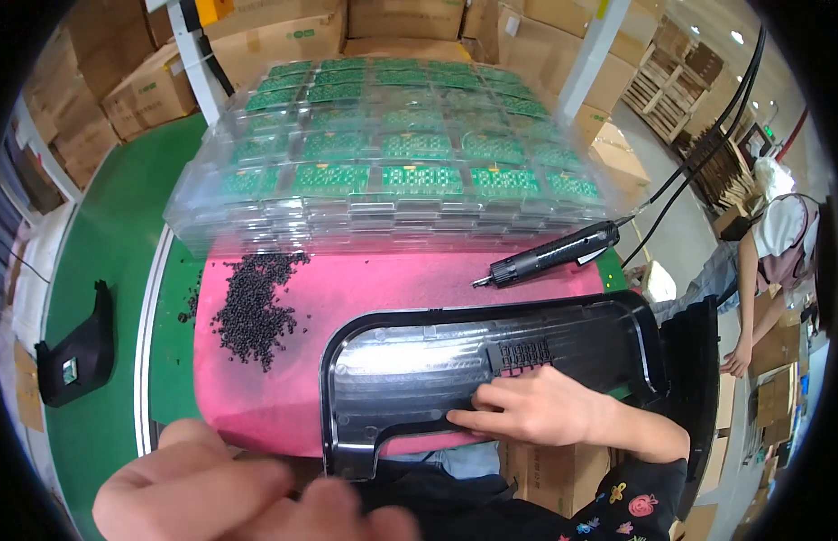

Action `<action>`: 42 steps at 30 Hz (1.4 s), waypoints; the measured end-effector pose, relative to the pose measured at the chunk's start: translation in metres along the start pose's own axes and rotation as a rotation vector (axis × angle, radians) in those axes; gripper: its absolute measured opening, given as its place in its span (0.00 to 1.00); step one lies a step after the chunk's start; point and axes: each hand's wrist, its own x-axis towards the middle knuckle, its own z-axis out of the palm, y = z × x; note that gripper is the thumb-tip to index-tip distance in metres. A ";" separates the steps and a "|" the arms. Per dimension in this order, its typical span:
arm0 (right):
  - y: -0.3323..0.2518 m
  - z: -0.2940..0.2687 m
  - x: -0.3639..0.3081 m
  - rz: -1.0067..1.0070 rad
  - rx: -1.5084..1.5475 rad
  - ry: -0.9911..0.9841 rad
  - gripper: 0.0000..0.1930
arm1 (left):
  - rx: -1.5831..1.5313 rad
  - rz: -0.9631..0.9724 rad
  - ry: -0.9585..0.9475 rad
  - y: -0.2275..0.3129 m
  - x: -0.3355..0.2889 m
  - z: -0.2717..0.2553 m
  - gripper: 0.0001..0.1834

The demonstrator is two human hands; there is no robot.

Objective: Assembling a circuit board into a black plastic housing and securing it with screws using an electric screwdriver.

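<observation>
A large black plastic housing (396, 361) lies with its hollow side up near the table's front edge, a slotted vent grille in its floor. My right hand (536, 410) rests on its near side, fingers curled inside and thumb against the near rim. My left hand (247, 491) is raised close at the lower left, apart from the housing; its fingers are bent and blurred, and anything in them is hidden. Behind the housing lies a black electric screwdriver (554, 255), its bit pointing left. A pile of small black screws (255, 307) is spread left of the housing.
Stacked clear plastic trays (374, 216) with green circuit boards (421, 180) fill the back of the pink mat (256, 406). More black housings (698, 361) stand at the right. Another black part (81, 352) lies at far left. A person (761, 261) is at the right; cardboard boxes (283, 41) stand behind.
</observation>
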 end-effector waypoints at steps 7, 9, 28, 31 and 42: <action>0.056 -0.054 0.049 0.044 -0.068 0.442 0.16 | -0.108 0.357 0.271 -0.040 -0.042 0.033 0.07; 0.087 -0.061 0.063 0.168 -0.102 0.521 0.14 | -0.181 0.218 0.094 -0.057 -0.045 0.082 0.08; 0.263 -0.063 0.352 0.611 -0.147 0.363 0.36 | -0.207 -0.077 -0.382 -0.101 -0.094 0.185 0.10; 0.262 -0.062 0.357 0.524 -0.133 0.447 0.38 | -0.244 -0.094 -0.359 -0.102 -0.097 0.183 0.10; 0.138 -0.099 0.231 0.083 0.911 0.782 0.41 | -0.334 -0.276 -0.466 -0.110 -0.084 0.157 0.19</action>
